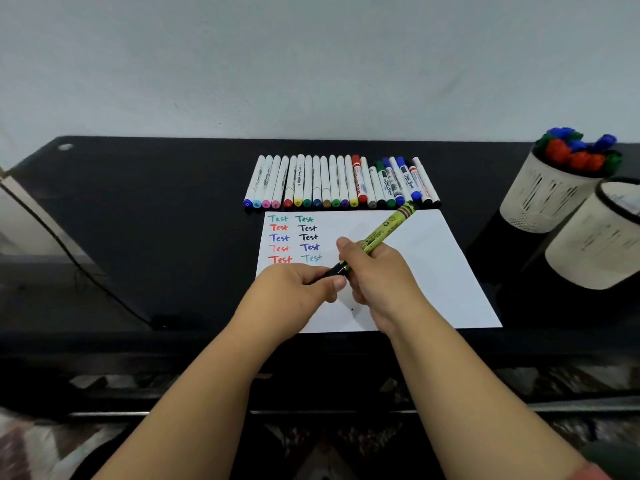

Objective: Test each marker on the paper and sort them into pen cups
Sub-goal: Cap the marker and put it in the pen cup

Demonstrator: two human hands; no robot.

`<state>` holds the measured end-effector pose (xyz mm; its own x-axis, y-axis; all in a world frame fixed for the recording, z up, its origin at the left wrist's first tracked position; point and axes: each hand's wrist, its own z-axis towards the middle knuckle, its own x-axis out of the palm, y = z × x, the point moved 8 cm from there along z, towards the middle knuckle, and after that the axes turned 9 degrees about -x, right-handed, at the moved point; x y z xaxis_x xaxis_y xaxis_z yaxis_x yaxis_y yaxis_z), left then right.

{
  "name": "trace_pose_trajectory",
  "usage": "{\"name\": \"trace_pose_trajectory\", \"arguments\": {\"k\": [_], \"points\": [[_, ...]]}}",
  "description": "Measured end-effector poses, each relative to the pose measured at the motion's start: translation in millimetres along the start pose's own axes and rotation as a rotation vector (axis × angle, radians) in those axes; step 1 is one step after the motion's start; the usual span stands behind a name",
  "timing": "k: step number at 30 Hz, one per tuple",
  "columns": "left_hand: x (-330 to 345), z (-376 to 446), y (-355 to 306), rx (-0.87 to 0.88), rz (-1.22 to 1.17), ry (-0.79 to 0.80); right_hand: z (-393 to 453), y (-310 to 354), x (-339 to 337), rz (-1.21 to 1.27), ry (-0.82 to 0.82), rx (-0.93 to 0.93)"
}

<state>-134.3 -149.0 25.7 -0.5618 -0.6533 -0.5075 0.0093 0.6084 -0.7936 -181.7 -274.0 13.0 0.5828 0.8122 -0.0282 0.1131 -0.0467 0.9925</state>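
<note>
Right hand (375, 271) grips the yellow marker (384, 233) angled toward 1 o'clock; left hand (301, 285) pinches its black cap (337, 270)

Looks like a home desk setup: a glossy black desk (138, 216) is pushed against a plain pale wall (311, 64), a thin black cable (69, 258) is draped left of the fingers, and patterned floor tiles (346, 441) are seen below them.

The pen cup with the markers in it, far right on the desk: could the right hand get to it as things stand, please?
Probably yes: the black desk between the paper and that pen cup looks bare, though the right hand is busy gripping the yellow marker.
</note>
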Motion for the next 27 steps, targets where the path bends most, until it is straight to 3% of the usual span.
{"name": "trace_pose_trajectory", "arguments": {"k": [7, 10, 12, 15, 19, 27], "points": [[-1, -4, -1, -0.009, -0.099, 0.079, 2, 6, 4, 0.032, 0.071, -0.032], [-7, -11, 8, -0.029, -0.148, 0.149, 14, 11, -24, 0.257, -0.065, -0.008], [-21, -12, 16, -0.041, -0.178, 0.106, 20, 13, -41, 0.351, -0.125, -0.007], [-36, -6, 20, -0.047, -0.155, -0.023, 20, 7, -33, 0.271, -0.084, 0.008], [-34, 5, 21, -0.07, -0.086, -0.07, 20, 2, -15, 0.235, -0.053, -0.004], [-47, 28, 18, -0.04, -0.038, -0.209, 30, 3, -16, 0.044, -0.13, -0.174]]}}
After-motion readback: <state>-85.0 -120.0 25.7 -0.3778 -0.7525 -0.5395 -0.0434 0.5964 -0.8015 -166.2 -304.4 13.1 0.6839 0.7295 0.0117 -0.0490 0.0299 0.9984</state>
